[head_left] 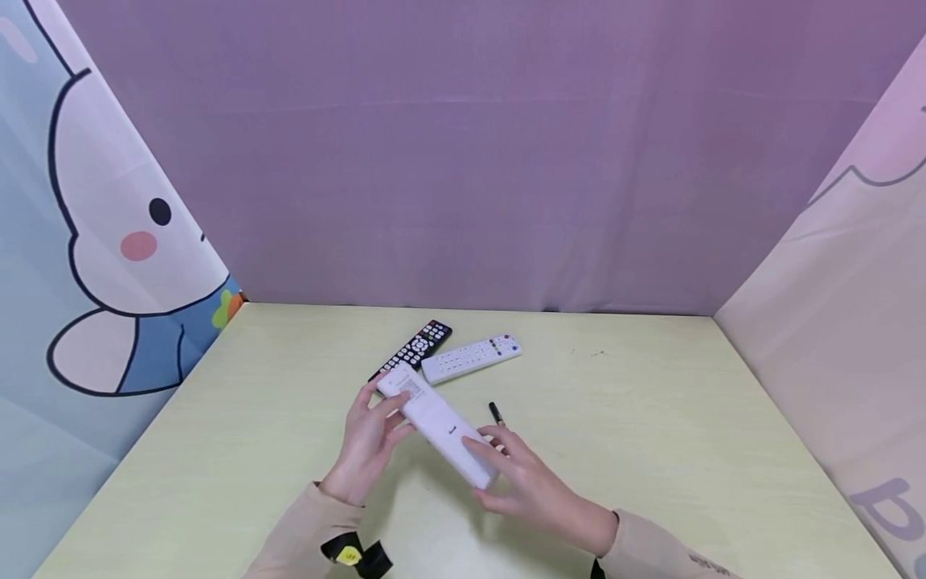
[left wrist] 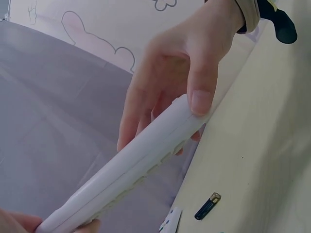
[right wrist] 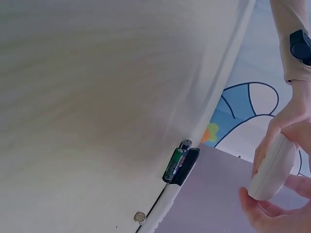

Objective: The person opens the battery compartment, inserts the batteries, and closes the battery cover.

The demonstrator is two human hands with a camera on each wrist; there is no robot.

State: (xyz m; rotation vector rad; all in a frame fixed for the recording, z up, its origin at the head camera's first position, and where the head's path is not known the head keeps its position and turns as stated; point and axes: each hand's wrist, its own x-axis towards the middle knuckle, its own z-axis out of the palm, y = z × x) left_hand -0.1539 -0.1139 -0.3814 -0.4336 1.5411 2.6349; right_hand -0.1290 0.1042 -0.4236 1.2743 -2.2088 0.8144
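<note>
Both hands hold a white remote control [head_left: 443,426] above the table, tilted, its back with a printed label facing up. My left hand [head_left: 367,442] grips the upper left end, fingers and thumb on its edges. Around the lower right end, my right hand [head_left: 524,482] has its thumb and fingers; the right wrist view shows the remote end-on between the hands. In the left wrist view, the buttons are on the underside. A dark battery with a copper-coloured end [left wrist: 208,206] lies on the table, partly hidden by the right hand in the head view.
Behind the held remote lie a black remote [head_left: 419,346] and another white remote [head_left: 473,358]. Green batteries [right wrist: 174,165] lie near the black remote in the right wrist view. Purple cloth [head_left: 463,161] hangs behind the table [head_left: 651,402], with printed cloth at both sides.
</note>
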